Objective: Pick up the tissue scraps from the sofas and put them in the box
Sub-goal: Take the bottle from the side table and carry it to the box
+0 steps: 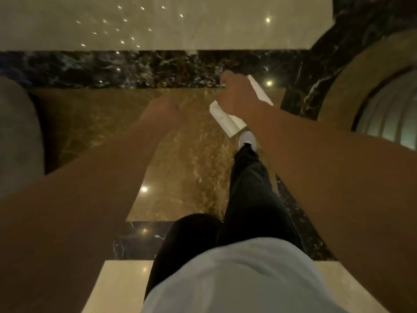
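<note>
Box (228, 119): white, flat-sided, carried in mid-air above polished marble floor (180, 154), well forward of torso, just above white shoe (247, 137). Gripped from above by right hand (237, 96); fingers curled down over the rim, pressed together on it. Seen only in part, one pale panel below the wrist and one narrow edge beyond the knuckles; opening hidden, contents not determinable.

Left hand (165, 109): blurred, loosely closed as far as could be told, beside the box and apart from it; grasp of any scrap not determinable.

Sofa edges: curved upholstered arm (352, 86) at right, grey cushion (18, 132) at left. No tissue scraps resolved anywhere.

Judged step: carrying the box toward a sofa. Recommended: keep opening level and upward, free the left hand for pinching scraps, set the box close beside the cushion before reaching.
</note>
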Demonstrator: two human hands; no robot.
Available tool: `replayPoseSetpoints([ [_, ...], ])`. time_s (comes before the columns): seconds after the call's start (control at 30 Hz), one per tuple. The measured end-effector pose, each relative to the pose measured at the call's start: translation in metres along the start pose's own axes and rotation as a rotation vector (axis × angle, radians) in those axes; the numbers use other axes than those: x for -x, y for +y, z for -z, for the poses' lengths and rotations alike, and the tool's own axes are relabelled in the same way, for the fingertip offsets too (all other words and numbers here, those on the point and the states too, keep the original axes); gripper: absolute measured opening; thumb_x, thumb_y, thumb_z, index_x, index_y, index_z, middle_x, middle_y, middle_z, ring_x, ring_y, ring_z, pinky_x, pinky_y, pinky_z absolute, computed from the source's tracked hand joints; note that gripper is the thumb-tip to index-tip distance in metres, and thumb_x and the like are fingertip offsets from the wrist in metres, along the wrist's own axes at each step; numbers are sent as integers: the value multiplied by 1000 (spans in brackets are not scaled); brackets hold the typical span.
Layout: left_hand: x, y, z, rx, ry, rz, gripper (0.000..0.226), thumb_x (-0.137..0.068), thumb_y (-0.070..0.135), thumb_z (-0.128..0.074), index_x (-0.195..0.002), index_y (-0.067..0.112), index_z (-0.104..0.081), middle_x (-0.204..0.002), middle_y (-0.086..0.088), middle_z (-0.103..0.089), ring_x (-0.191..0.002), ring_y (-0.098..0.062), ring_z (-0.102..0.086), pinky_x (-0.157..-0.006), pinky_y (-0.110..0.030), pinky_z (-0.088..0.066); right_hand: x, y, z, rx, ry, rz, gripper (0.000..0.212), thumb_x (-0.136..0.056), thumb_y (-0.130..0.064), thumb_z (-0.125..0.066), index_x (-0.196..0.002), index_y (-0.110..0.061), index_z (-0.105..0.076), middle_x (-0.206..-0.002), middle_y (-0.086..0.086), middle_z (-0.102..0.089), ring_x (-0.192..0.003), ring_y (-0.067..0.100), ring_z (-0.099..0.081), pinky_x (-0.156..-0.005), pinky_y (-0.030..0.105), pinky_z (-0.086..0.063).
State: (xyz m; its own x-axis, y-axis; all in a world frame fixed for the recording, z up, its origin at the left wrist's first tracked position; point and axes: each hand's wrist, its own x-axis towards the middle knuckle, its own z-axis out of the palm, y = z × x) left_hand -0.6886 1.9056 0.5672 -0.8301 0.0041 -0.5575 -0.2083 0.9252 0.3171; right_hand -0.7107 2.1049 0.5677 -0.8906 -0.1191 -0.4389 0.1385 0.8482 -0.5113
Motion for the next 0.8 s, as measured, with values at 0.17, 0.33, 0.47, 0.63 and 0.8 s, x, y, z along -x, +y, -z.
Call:
replayPoseSetpoints([
  [0.17,206,-170,92,35,230,315,29,-84,31,-56,-104,11,-64,-104,-15,-64,-96,-36,-59,-75,-35,-44,120,-189,-70,51,-54,239,38,-86,-19,-61,-122,-12,-54,-117,12,-59,-107,30,-57,-83,36,-48],
  [0.33,372,-317,125,271,430,666,24,-85,33,-55,-95,13,-61,-89,-10,-62,-78,-27,-61,-71,-39,-55,198,-376,-125,181,-155,678,41,-87,-24,-63,-125,-17,-51,-126,12,-52,-113,30,-54,-94,44,-48],
  [0.47,473,-403,133,354,603,842,30,-84,39,-54,-103,16,-60,-97,-9,-63,-82,-25,-57,-69,-36,-48,248,-513,-174,278,-227,956,40,-89,-20,-59,-127,-17,-46,-130,13,-42,-111,32,-51,-93,46,-48],
  [0.63,540,-490,130,446,741,1017,24,-81,41,-57,-94,22,-58,-94,-9,-65,-78,-28,-58,-67,-35,-49,285,-625,-263,312,-348,1092,43,-93,-19,-57,-134,-19,-43,-138,13,-38,-113,29,-46,-90,35,-43],
  [0.8,564,-609,144,481,761,1149,33,-84,39,-56,-109,17,-54,-104,-15,-64,-90,-34,-60,-70,-37,-49,313,-739,-373,318,-458,1151,36,-90,-14,-59,-124,-18,-49,-127,11,-44,-104,26,-50,-82,32,-44],
])
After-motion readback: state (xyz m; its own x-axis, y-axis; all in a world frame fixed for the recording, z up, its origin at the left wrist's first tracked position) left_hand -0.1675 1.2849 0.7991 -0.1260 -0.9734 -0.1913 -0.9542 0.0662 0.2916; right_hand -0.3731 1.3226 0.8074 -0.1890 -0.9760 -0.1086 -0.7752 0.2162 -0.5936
